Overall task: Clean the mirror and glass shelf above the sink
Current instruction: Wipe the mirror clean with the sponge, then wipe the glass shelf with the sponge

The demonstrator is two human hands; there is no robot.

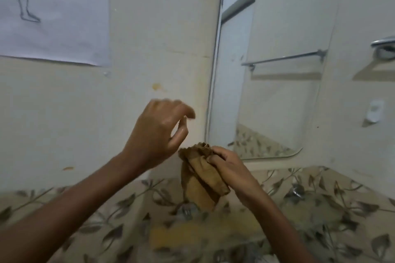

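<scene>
**Cloth's in the right hand, mirror is up and to the right**

Head view, the only one there is: the right hand [226, 164] is closed around a bunched brown cloth [201, 179], which hangs down from the grip in loose folds. The left hand [158, 132] is empty, fingers loosely curled and partly spread, hovering just beside the top of the cloth but not touching it as far as I can tell. It's a bit blurred.

The thing that matters for the next move: the mirror [273, 70] sits above and to the right of both hands, with its long axis running up and down. Its lower left corner is just above the cloth, so the right hand is clearly the nearer one. I'd guess that hand goes up and right to start wiping, with no crossing over needed.

The glass shelf I can't really pick out. There's a metal bar [284, 58] showing in the mirror, probably a reflection, and a chrome fitting [384, 46] at the far right edge on the wall [149, 28].

Wiping doesn't look started yet.
</scene>
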